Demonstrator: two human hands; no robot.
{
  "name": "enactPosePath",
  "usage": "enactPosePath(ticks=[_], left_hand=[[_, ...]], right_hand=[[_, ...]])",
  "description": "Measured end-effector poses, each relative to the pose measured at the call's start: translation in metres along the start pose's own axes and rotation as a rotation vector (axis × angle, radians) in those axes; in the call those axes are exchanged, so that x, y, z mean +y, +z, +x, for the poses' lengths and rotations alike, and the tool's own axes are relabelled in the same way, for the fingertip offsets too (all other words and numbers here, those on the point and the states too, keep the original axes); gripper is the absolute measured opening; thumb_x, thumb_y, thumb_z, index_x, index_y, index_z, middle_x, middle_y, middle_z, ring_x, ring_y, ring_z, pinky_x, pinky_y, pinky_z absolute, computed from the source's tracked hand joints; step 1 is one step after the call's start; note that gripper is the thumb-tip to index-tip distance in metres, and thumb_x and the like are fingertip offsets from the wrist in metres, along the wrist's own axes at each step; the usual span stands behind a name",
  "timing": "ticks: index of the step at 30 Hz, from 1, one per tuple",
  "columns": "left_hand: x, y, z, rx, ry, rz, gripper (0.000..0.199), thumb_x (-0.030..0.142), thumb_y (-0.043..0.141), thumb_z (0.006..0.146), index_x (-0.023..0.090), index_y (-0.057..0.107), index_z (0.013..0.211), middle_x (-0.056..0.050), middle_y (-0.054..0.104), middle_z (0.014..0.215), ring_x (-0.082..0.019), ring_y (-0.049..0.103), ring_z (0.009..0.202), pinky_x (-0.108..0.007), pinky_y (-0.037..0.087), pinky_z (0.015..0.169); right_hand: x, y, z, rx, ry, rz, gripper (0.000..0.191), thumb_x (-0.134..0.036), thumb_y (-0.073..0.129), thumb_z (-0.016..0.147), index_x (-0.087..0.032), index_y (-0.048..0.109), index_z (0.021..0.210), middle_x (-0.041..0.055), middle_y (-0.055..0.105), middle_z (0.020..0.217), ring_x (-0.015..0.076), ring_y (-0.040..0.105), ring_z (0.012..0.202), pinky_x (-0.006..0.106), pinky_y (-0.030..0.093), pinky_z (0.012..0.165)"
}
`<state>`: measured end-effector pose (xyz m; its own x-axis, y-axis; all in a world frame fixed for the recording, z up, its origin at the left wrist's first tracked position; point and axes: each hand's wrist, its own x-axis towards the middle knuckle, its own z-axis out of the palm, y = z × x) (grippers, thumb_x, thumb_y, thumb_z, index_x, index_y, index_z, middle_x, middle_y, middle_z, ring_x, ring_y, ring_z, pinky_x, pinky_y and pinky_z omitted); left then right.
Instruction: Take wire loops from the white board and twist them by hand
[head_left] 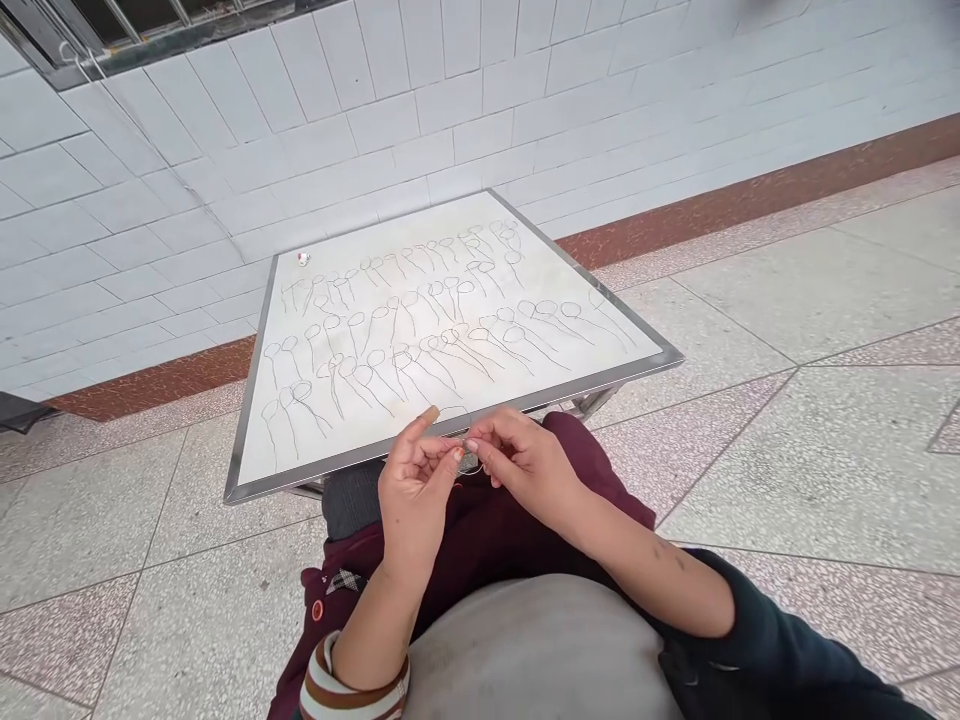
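My left hand (416,485) and my right hand (521,465) meet over my lap, just off the near edge of a low white table (360,440) with a metal rim. Both pinch a thin wire (470,472) between thumb and finger, and a curved part of it shows below the fingertips. The exact spot where the fingers join it is too small to make out. On the tabletop lie rows of thin dark wire pieces (375,357), many with a round loop at one end and a long straight tail.
A small white-and-red item (303,258) sits at the table's far left corner. Behind the table stands a white tiled wall (420,120) with a barred window (150,20) at upper left. Speckled floor tiles (720,420) surround the table.
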<state>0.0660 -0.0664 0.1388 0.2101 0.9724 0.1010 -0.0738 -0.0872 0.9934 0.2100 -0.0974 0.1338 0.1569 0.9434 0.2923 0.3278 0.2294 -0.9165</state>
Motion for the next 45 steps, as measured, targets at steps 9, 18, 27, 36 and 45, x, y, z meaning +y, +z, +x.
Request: enactPosePath(ticks=[9, 18, 27, 36, 45], left_hand=[[-0.001, -0.002, 0.001, 0.198, 0.047, -0.047, 0.048, 0.021, 0.073, 0.079, 0.025, 0.061, 0.125, 0.003, 0.064, 0.073, -0.011, 0.066, 0.078, -0.022, 0.052, 0.078], [0.005, -0.012, 0.011, 0.339, 0.088, -0.180, 0.048, 0.019, 0.077, 0.073, 0.021, 0.063, 0.119, 0.005, 0.062, 0.073, -0.010, 0.065, 0.064, -0.026, 0.054, 0.074], [0.012, -0.023, 0.013, 0.373, 0.155, 0.030, 0.055, 0.020, 0.075, 0.075, 0.023, 0.058, 0.128, 0.004, 0.066, 0.074, -0.010, 0.065, 0.065, -0.026, 0.055, 0.077], [0.014, -0.015, 0.010, 0.343, 0.133, 0.095, 0.053, 0.021, 0.074, 0.076, 0.022, 0.059, 0.127, 0.003, 0.066, 0.072, -0.010, 0.062, 0.065, -0.025, 0.053, 0.076], [0.018, -0.012, 0.012, 0.362, 0.080, 0.054, 0.050, 0.020, 0.074, 0.075, 0.020, 0.062, 0.124, 0.004, 0.065, 0.069, -0.011, 0.063, 0.064, -0.027, 0.053, 0.078]], right_hand=[[0.011, 0.012, -0.005, -0.031, 0.337, 0.473, 0.019, -0.038, 0.056, 0.091, -0.022, 0.047, 0.090, -0.0043, 0.060, 0.064, 0.0115, 0.060, 0.058, 0.027, 0.051, 0.062], [0.010, 0.028, -0.011, 0.010, 0.434, 0.932, 0.024, -0.036, 0.067, 0.084, -0.022, 0.047, 0.086, -0.0057, 0.051, 0.079, 0.0070, 0.057, 0.069, 0.021, 0.049, 0.068], [0.015, 0.012, -0.008, 0.187, -0.268, -0.138, 0.025, -0.026, 0.062, 0.090, -0.024, 0.053, 0.113, 0.0076, 0.062, 0.110, 0.0225, 0.058, 0.100, 0.043, 0.048, 0.089], [0.016, 0.015, -0.004, -0.038, -0.525, -0.574, 0.019, -0.016, 0.052, 0.096, -0.023, 0.065, 0.109, 0.0033, 0.073, 0.095, 0.0206, 0.058, 0.102, 0.042, 0.038, 0.096], [0.022, 0.018, -0.007, -0.191, -0.522, -0.584, 0.023, -0.013, 0.043, 0.098, -0.015, 0.063, 0.111, 0.0067, 0.067, 0.084, 0.0210, 0.053, 0.088, 0.035, 0.042, 0.077]])
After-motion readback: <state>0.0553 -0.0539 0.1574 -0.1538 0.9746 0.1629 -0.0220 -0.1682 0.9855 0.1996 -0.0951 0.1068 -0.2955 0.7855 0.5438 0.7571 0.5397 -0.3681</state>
